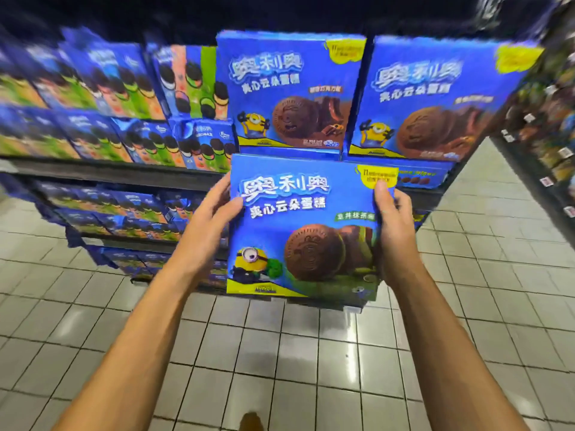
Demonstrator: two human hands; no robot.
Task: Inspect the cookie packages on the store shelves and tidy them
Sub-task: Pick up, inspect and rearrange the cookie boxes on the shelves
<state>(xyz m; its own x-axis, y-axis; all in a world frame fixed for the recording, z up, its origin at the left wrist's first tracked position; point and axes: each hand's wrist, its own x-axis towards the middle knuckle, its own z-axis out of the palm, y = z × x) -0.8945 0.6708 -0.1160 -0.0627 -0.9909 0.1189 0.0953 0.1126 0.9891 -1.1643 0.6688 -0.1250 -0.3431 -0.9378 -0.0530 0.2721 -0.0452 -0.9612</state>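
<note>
Head view shows us holding a blue cookie box (306, 225) upright in front of the shelf (118, 174), front face toward us. Our left hand (211, 225) grips its left edge, our right hand (393, 225) clamps the right edge, thumb over the front. Two matching boxes (291, 91) stand just above and behind it, so we judge the return move goes forward and up, both hands equally near.
</note>
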